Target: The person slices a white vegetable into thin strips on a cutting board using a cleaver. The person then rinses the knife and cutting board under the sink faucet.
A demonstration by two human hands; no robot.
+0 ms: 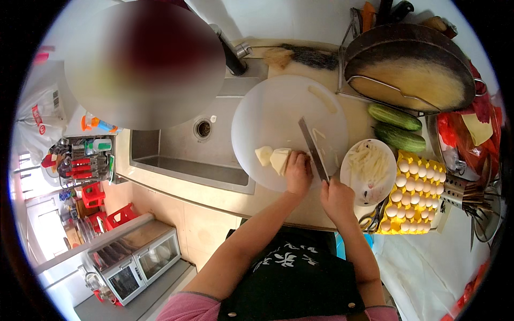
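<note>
My right hand grips a kitchen knife, its blade slanting across a round white cutting board. Left of the blade, my left hand has its fingers curled against a cut block of pale peeled vegetable, perhaps potato. Another pale chunk touches or nearly touches that block on its left. A few thin pale strips lie right of the blade. Beside the board, a white oval plate holds a heap of cut strips. My left fingertips are partly hidden.
A steel sink with a black faucet lies left of the board. To the right are two cucumbers, a yellow tray of eggs and black-handled scissors. A large wok stands in a rack behind.
</note>
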